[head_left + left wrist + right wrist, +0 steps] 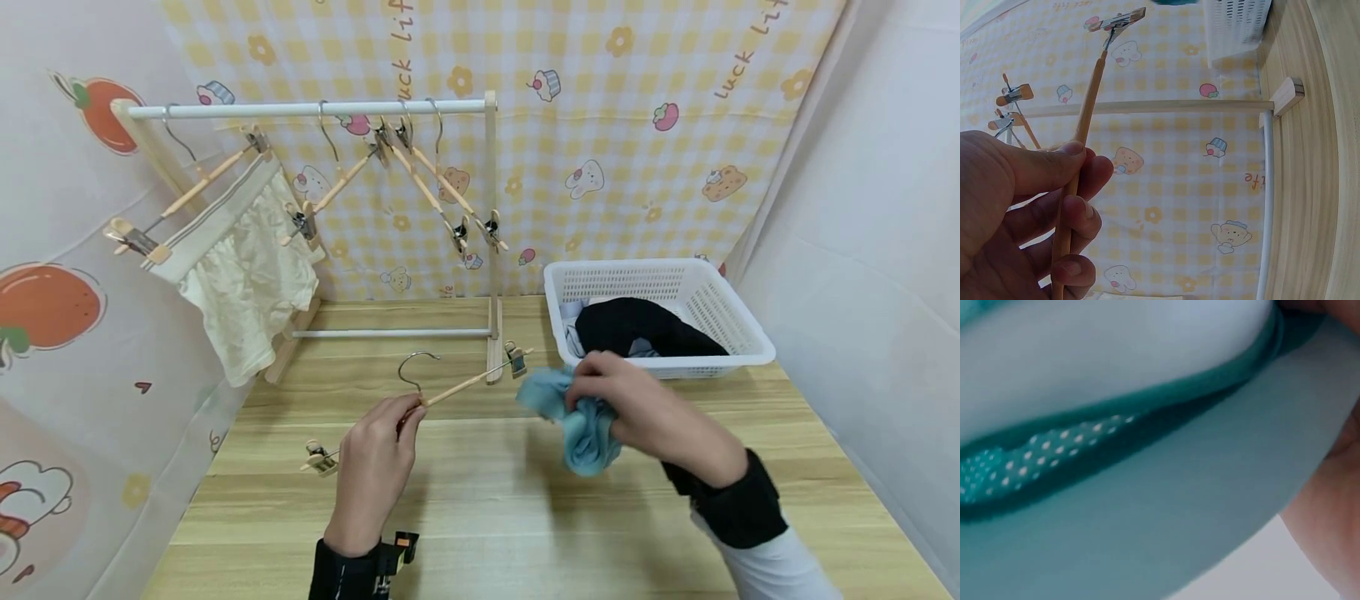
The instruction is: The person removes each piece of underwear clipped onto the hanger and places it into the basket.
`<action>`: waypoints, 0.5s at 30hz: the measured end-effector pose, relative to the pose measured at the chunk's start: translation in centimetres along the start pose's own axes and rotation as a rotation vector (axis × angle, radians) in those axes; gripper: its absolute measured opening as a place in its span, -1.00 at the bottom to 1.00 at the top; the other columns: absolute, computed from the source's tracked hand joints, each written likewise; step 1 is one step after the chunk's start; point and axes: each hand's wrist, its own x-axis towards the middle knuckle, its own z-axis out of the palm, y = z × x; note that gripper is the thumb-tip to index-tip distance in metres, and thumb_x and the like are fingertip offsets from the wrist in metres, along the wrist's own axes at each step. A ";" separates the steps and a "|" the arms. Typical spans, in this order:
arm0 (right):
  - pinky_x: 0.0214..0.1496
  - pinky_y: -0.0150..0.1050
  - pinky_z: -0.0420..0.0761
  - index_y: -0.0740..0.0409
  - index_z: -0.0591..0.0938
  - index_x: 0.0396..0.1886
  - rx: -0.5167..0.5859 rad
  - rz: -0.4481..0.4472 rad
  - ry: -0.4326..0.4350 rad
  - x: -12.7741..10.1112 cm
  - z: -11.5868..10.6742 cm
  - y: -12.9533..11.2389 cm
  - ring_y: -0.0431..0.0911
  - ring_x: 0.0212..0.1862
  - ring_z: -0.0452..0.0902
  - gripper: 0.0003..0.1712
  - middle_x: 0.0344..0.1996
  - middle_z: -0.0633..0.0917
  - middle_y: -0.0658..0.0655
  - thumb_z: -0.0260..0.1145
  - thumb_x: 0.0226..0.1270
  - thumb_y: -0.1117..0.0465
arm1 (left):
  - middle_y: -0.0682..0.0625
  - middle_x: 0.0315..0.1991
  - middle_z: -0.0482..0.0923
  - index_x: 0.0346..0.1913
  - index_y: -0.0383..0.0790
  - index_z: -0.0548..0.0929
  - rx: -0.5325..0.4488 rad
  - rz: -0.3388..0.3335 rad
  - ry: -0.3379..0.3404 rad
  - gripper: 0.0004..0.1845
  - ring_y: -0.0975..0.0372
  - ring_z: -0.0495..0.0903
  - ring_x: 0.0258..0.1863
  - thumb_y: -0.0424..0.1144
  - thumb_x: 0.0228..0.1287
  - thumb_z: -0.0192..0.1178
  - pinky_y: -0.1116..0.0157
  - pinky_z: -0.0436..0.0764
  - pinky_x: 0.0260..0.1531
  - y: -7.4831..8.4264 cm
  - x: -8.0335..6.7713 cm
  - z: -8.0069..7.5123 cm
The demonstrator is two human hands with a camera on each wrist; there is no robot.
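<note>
Yellow-checked fabric (570,125) printed with cupcakes and rabbits backs a wood-grain table (480,525), where a small garment rack (285,109) carries cream shorts (251,271) and three bare clip hangers. Near the front, the person's left hand (372,467) pinches a loose wooden clip hanger (461,387) at mid-rod, just below its hook. The right hand (641,404) grips a bunched light-blue cloth item (588,442) above the table, just in front of a white plastic basket (675,362) holding a black garment (637,325) and paler cloth.

The likeliest trouble lies in that bunching: if the item met the hanger folded as it is, a metal clip (516,358) might bite several layers, or only one edge, leaving it crooked. Being held only at its middle, the hanger could also tip or twist if a clip were pushed from one end.

From the left wrist, the fingers show curled around the rod with the thumb laid along it, a wrap mostly hidden from the head camera; the hook cannot be made out there. The right wrist view alone reveals a darker teal edge and a white-dotted patch (1054,450) on the cloth, but too little of the fingers to judge their grip.
</note>
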 end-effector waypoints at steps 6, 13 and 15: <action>-0.02 0.02 0.70 0.03 0.81 -0.17 -0.065 0.057 0.093 0.3 -4.2 2.6 0.03 0.00 0.63 -0.28 -0.05 0.69 0.10 0.25 -0.14 0.84 | -0.10 -0.25 0.84 -0.09 -0.30 0.85 0.003 -0.010 -0.003 -0.87 0.19 0.78 -0.40 -0.44 0.34 0.48 0.18 0.73 -0.49 0.0 0.0 0.0; -0.07 0.13 0.68 0.14 0.79 -0.18 -0.161 0.066 0.226 1.7 -7.6 6.2 0.23 -0.01 0.66 -0.38 -0.04 0.68 0.27 0.28 -0.06 0.83 | -0.12 -0.23 0.84 -0.09 -0.32 0.84 0.005 -0.004 -0.010 -0.87 0.16 0.80 -0.37 -0.43 0.34 0.48 0.16 0.76 -0.46 0.0 -0.1 0.1; -0.09 0.15 0.69 0.16 0.79 -0.18 -0.178 0.071 0.265 2.2 -8.4 7.2 0.25 -0.03 0.66 -0.42 -0.04 0.69 0.29 0.30 -0.02 0.82 | -0.13 -0.23 0.84 -0.09 -0.33 0.84 0.007 -0.007 -0.015 -0.86 0.16 0.81 -0.37 -0.43 0.33 0.49 0.16 0.76 -0.45 0.1 0.0 0.2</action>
